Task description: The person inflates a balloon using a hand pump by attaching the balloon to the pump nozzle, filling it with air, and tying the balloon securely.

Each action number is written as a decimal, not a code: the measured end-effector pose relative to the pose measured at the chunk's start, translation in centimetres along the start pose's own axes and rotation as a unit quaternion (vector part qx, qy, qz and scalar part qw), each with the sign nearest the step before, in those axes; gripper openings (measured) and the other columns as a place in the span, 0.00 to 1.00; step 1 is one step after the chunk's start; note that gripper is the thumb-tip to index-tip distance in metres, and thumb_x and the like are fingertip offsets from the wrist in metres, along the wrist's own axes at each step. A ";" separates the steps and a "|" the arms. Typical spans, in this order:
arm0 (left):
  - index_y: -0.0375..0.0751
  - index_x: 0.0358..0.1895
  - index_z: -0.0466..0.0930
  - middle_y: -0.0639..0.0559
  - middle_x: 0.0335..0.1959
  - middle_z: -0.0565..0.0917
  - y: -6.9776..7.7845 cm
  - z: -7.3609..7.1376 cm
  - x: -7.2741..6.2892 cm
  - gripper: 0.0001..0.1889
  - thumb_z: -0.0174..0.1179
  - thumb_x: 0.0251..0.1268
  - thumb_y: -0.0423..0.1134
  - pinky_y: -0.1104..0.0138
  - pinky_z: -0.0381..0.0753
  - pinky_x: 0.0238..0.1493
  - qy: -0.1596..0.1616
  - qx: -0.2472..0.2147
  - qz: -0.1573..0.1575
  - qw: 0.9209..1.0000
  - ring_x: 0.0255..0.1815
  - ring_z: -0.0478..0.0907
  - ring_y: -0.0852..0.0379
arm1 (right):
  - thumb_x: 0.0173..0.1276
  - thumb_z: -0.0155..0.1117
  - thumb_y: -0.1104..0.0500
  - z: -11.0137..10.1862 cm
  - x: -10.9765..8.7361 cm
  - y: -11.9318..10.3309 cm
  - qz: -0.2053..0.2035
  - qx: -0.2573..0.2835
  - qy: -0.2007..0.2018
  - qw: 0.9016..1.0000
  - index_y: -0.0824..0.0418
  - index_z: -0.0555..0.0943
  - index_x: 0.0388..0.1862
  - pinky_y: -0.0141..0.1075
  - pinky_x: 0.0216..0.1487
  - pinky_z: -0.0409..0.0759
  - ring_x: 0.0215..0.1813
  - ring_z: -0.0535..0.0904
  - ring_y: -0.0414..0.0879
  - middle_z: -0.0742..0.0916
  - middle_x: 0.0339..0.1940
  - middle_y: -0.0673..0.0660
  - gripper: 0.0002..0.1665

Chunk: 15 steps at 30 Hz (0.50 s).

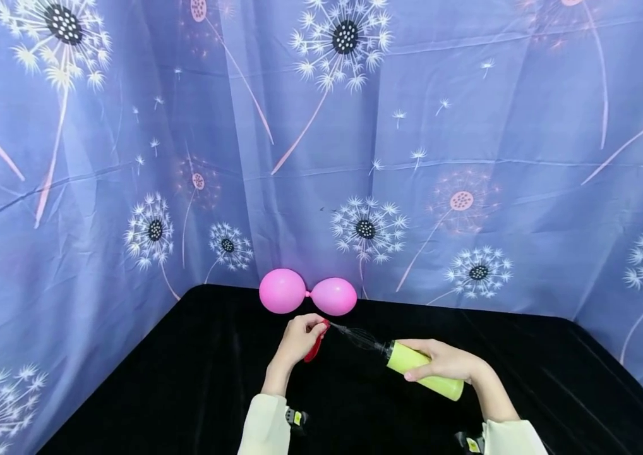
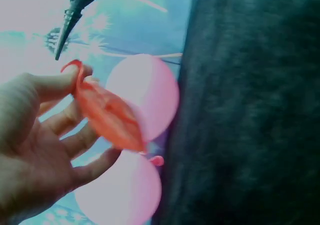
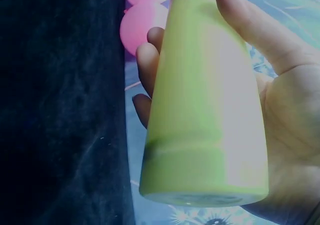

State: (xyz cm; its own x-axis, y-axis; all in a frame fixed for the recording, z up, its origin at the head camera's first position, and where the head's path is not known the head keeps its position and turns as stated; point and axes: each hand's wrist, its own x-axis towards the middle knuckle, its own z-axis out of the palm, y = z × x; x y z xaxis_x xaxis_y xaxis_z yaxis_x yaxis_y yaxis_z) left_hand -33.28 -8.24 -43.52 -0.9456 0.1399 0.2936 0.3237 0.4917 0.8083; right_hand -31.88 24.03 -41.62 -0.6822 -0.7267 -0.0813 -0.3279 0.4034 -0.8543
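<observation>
My left hand (image 1: pixel 297 338) pinches a limp red balloon (image 2: pixel 112 116) near its mouth, between thumb and fingertips; the body of the balloon hangs down. My right hand (image 1: pixel 441 361) is wrapped around the yellow-green barrel of a balloon hand pump (image 3: pixel 205 110), thumb on one side and fingers on the other. The pump's black nozzle (image 2: pixel 70 22) points toward the red balloon. In the left wrist view its tip stands a short gap away from the balloon's mouth. Both hands are above the black table.
Two inflated pink balloons (image 1: pixel 282 291), tied together at their necks, lie at the far edge of the black-covered table (image 1: pixel 230 379). A blue curtain (image 1: pixel 310 126) with dandelion prints hangs behind the table and along its left side.
</observation>
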 end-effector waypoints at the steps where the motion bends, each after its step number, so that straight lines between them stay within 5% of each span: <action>1: 0.34 0.39 0.84 0.44 0.26 0.85 0.3 -0.2 -0.1 0.07 0.57 0.68 0.33 0.72 0.76 0.36 -0.006 0.003 0.006 1.000 0.22 0.75 0.63 | 0.66 0.65 0.56 0.0 -0.1 -0.2 -0.003 -0.005 0.003 1.000 0.68 0.64 0.72 0.32 0.39 0.80 0.38 0.78 0.41 0.80 0.43 0.57 0.39; 7: 0.35 0.40 0.85 0.44 0.34 0.87 1.4 -0.8 -0.3 0.07 0.58 0.67 0.31 0.73 0.78 0.37 -0.030 0.011 0.039 0.999 0.29 0.79 0.63 | 0.66 0.65 0.57 -0.1 -0.3 -0.7 -0.002 -0.019 0.004 1.000 0.66 0.65 0.71 0.33 0.38 0.80 0.37 0.79 0.42 0.80 0.42 0.58 0.37; 15: 0.37 0.39 0.84 0.45 0.29 0.85 1.9 -1.1 -0.4 0.06 0.57 0.67 0.31 0.73 0.75 0.30 -0.017 0.015 0.036 0.999 0.23 0.76 0.61 | 0.65 0.65 0.55 -0.5 -0.8 -1.2 0.001 -0.023 0.014 1.000 0.67 0.64 0.72 0.32 0.39 0.79 0.38 0.78 0.42 0.80 0.43 0.57 0.39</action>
State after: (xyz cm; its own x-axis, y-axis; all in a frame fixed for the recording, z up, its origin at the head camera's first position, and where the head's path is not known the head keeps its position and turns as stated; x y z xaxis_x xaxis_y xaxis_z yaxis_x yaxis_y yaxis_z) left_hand -32.26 -8.32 -41.49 -0.9204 0.2042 0.3335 0.3909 0.5046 0.7698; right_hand -31.31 24.41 -40.32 -0.7006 -0.7103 -0.0684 -0.3556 0.4306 -0.8296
